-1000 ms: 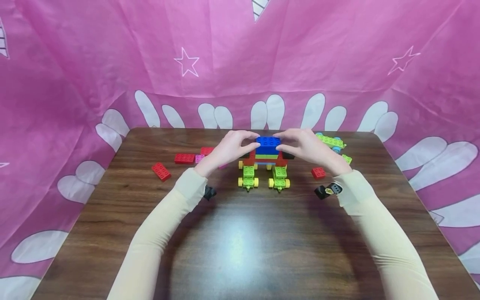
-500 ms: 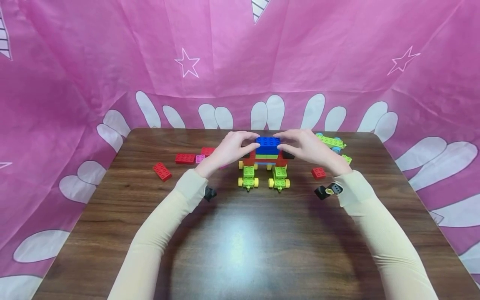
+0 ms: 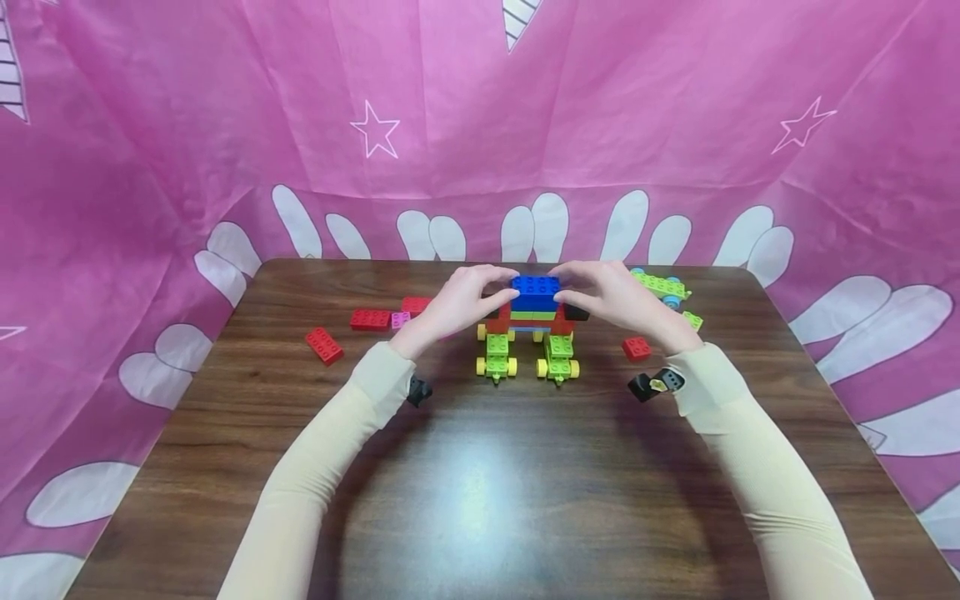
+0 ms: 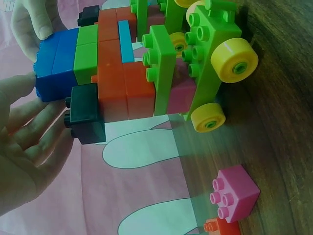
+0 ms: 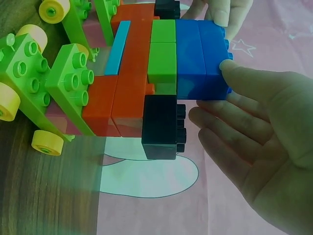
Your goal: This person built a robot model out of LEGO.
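Observation:
A toy-brick model stands on the table, its top made of two stacked blue bricks (image 3: 536,287). My left hand (image 3: 463,302) holds the left end of the blue bricks between thumb and fingers. At the opposite end, my right hand (image 3: 617,293) grips them the same way. Under the blue lie green bricks (image 5: 163,61), then red bricks (image 5: 132,88) with a black brick (image 5: 159,127) jutting out on each side. Green wheeled bases (image 3: 497,364) with yellow wheels carry the model. The far fingers are partly hidden behind the bricks.
Loose red bricks (image 3: 324,345) and a pink brick (image 4: 235,193) lie left of the model. To the right are a small red brick (image 3: 637,348), a green brick (image 3: 692,320) and a green wheeled base (image 3: 660,286). A pink curtain (image 3: 465,100) hangs behind the table (image 3: 480,467).

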A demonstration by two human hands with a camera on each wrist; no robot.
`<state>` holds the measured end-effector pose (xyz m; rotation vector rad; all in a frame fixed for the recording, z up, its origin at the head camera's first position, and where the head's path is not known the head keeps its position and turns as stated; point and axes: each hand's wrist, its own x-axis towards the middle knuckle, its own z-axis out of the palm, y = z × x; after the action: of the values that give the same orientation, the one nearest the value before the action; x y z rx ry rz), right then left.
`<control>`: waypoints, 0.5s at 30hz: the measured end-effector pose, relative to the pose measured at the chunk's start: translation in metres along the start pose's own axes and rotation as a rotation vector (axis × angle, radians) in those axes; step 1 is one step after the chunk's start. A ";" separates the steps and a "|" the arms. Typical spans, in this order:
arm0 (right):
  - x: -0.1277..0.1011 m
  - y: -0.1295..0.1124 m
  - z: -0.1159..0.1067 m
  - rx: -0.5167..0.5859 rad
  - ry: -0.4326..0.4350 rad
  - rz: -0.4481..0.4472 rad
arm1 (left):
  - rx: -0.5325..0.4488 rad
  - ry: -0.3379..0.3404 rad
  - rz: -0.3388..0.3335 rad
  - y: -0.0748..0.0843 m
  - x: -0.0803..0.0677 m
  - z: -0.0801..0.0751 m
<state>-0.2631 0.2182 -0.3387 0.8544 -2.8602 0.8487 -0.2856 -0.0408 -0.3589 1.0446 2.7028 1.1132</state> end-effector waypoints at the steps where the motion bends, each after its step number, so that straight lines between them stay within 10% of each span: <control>1: 0.000 0.000 0.000 0.000 0.001 0.001 | 0.005 0.001 0.005 0.000 0.000 0.000; 15: -0.002 0.000 0.000 0.022 -0.010 0.030 | 0.031 0.046 0.052 -0.005 -0.002 0.005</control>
<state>-0.2615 0.2193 -0.3387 0.8215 -2.8845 0.8835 -0.2854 -0.0410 -0.3663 1.1131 2.7523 1.1202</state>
